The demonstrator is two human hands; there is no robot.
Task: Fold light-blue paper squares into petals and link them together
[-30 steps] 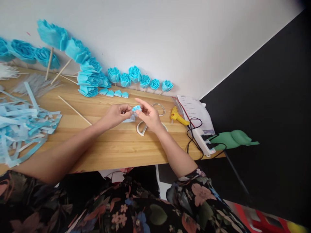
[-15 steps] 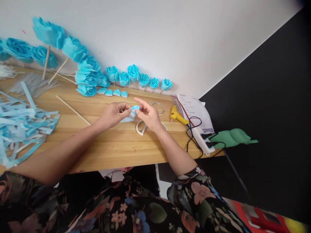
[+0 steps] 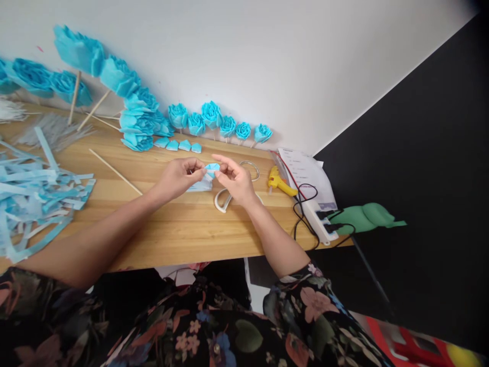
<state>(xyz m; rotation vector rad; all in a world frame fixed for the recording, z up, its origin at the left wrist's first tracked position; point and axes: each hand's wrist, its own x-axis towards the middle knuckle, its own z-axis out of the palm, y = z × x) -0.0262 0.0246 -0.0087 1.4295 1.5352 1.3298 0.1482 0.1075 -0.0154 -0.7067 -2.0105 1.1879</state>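
"Over the middle of the brown wooden table [image 3: 171, 239], what's hard to make out?"

"The small light-blue paper piece [image 3: 212, 167] held up between both hands, since fingers cover its ends. The left hand [image 3: 185, 174] is closed in a pinch on one end. The right hand [image 3: 236, 179] pinches the other between thumb and fingers, its index finger reaching out past the top edge. Below, flat pale-blue sheets [image 3: 200, 186] lie on the table, partly hidden by the left hand. Of the white looped handles [image 3: 217, 202], the rest is hidden under the right hand and wrist."

"Any change from half a second ago?"

"The hands have hardly moved. The piece looked like a narrow loop then; now it shows a broader blue face with a pale lower edge."

"And around them?"

"Beyond, four small folded blue petals [image 3: 184, 146] sit in a row before blue paper flowers [image 3: 211, 115] on sticks; the leftmost bloom is cut off. Leftward are a thin wooden stick [image 3: 114, 171] and a heap of pale-blue strips [image 3: 38, 191], also cut off. A silver-grey ring [image 3: 256, 172] lies just beyond the right hand, a yellow glue gun [image 3: 281, 182] farther right."
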